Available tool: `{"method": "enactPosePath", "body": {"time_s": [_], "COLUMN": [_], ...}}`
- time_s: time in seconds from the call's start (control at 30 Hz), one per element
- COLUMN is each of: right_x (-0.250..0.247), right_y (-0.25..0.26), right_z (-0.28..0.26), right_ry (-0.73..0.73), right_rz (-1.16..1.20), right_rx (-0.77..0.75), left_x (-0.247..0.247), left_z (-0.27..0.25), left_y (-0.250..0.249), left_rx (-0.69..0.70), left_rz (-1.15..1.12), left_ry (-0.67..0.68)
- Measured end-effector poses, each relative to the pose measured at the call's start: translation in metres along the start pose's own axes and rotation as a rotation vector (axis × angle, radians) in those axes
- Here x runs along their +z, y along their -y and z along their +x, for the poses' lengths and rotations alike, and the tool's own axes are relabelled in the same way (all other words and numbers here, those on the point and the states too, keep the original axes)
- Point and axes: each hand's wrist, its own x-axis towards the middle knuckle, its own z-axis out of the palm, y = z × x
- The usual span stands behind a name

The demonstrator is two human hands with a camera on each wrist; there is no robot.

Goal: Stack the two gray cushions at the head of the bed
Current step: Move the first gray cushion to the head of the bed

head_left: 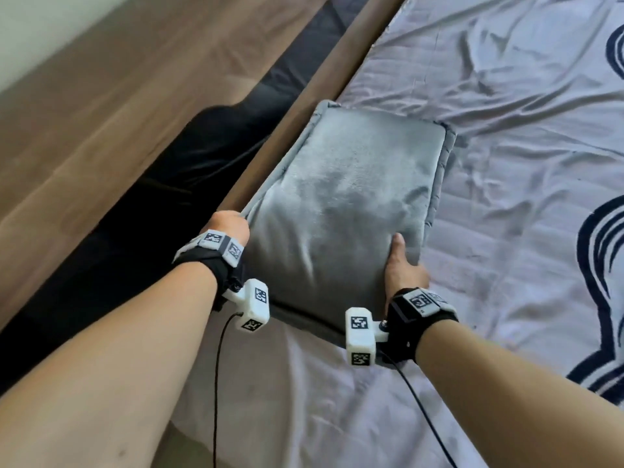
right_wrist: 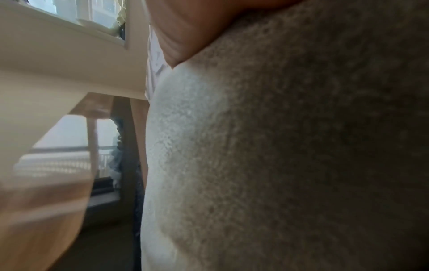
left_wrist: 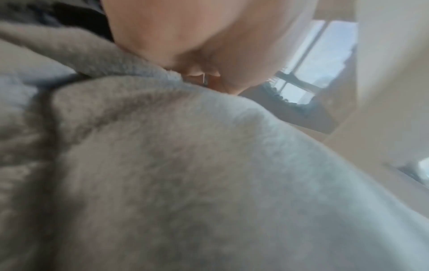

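Cushion [head_left: 341, 211] held between both hands, over the bed edge. Grey plush cover, short nap that reads lighter where brushed, darker in patches; flat piped border runs round the padded middle. Shape roughly rectangular, long axis running away from the hands. A second grey edge [head_left: 447, 153] shows under its far right corner, beyond the right hand; whether this is the other cushion or a fold of the same one cannot be told.

Left hand [head_left: 229, 226] grips the near left corner: the wrist view shows fingers [left_wrist: 185, 36] curled down into the border seam, fabric bunched under them. Right hand [head_left: 403, 268] is on the near right side, thumb lying straight on the top face, remaining fingers hidden below the cushion; the right wrist view shows only skin pressed against the nap [right_wrist: 301, 146], so the curl of those fingers cannot be told.

Bed sheet [head_left: 506, 96], pale lilac with dark navy swirl print, wrinkled, lies to the right of and beyond the right hand. Brown wooden bed rail [head_left: 314, 96] runs beyond the left hand; wood floor [head_left: 101, 96] lies left of it.
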Motion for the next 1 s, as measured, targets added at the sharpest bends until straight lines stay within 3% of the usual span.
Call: {"method": "enactPosePath", "body": {"time_s": [0.17, 0.47, 0.53, 0.6, 0.87, 1.0], "right_x": [0.018, 0.034, 0.026, 0.015, -0.056, -0.112], "right_y": [-0.028, -0.050, -0.046, -0.038, -0.011, -0.009], "right_z": [0.009, 0.027, 0.027, 0.032, 0.055, 0.063], "right_ry": [0.046, 0.018, 0.005, 0.001, 0.109, 0.106], "right_rz": [-0.031, 0.061, 0.044, 0.041, 0.212, 0.267], "right_rx": [0.104, 0.028, 0.052, 0.041, 0.089, 0.083], "left_x": [0.025, 0.034, 0.032, 0.035, 0.068, 0.103], "left_z": [0.002, 0.002, -0.007, -0.018, -0.067, -0.098], "left_y": [0.022, 0.036, 0.023, 0.010, -0.032, -0.075], "left_rx": [-0.055, -0.155, -0.209, -0.172, -0.102, -0.009], "left_rz": [0.037, -0.125, -0.217, -0.255, -0.449, -0.462], "left_ry": [0.038, 0.027, -0.027, -0.048, 0.034, 0.161]}}
